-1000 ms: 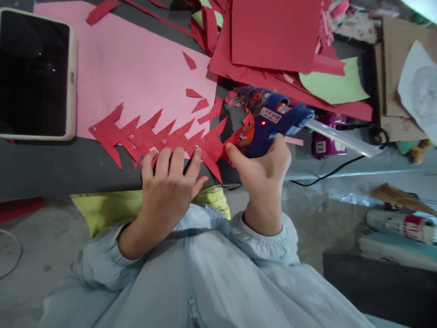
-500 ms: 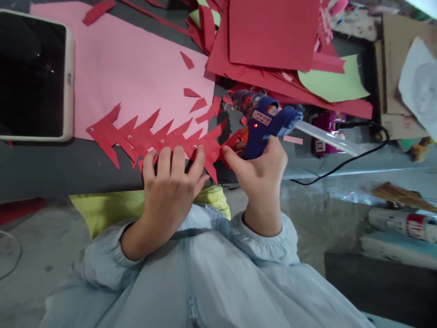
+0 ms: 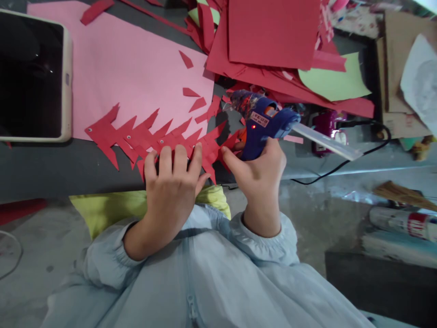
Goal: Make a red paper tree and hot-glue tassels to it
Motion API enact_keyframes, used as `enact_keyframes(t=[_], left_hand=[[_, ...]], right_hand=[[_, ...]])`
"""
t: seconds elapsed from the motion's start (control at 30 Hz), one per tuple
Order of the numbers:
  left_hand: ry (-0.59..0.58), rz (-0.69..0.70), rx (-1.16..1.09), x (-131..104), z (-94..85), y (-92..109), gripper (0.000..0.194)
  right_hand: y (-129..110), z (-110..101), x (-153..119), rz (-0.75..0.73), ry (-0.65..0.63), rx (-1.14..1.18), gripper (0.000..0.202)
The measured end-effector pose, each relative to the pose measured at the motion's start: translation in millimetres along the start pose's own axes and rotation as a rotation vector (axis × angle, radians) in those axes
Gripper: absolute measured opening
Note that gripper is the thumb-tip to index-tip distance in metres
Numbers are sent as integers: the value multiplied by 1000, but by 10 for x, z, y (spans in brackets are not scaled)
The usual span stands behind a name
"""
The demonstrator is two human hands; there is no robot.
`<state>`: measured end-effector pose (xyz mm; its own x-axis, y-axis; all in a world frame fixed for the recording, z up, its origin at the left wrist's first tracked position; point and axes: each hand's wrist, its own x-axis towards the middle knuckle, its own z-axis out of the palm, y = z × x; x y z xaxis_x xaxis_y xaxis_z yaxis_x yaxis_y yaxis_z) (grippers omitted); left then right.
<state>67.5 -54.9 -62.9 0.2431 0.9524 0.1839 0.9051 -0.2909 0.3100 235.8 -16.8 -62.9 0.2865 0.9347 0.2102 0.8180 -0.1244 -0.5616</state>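
Overlapping red paper fish (image 3: 136, 139) with small stick-on eyes form a row along the table's near edge, partly over a pink sheet. My left hand (image 3: 170, 177) lies on them, fingers spread and fingertips touching the paper near the row's right part. In my right hand (image 3: 262, 173) is a blue glue gun (image 3: 257, 127), gripped by its handle; a small red light glows on its side. A clear glue stick (image 3: 326, 142) sticks out of its back. The gun's nozzle points left, above the red scraps. My right thumb tip is beside the row's right end.
A phone (image 3: 32, 77) lies at the left on the pink sheet (image 3: 136, 59). Red paper sheets (image 3: 271, 34) are stacked at the back, beside a light green piece (image 3: 336, 77). A black cord (image 3: 387, 132) runs over the table's right side, near cardboard (image 3: 406, 59).
The fingers of my left hand have shifted very slightly right, and its index fingertip now covers a fish's eye. My right hand keeps hold of the glue gun, which has tilted slightly.
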Motion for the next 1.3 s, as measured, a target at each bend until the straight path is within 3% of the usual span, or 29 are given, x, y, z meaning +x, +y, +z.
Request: enact_keyframes(t=[0.4,0.67,1.03,1.2,1.3], left_hand=[[34,-3,17,36,18,39,47],[13,-18,65,16,-30,114,59],[80,-23,75,9,-9,87,47],[41,-45,35,39,-49,32,44],[6,-56,81,66,-66,48,52]], right_hand=[[-33,-111,-5,62,24,94,26],[10,-155,-12,56,68,127,25],[52,-172,-16,77,78,165,27],[33,-187,-14,77,56,153,23],[45,-170,-23,54,55,155,23]])
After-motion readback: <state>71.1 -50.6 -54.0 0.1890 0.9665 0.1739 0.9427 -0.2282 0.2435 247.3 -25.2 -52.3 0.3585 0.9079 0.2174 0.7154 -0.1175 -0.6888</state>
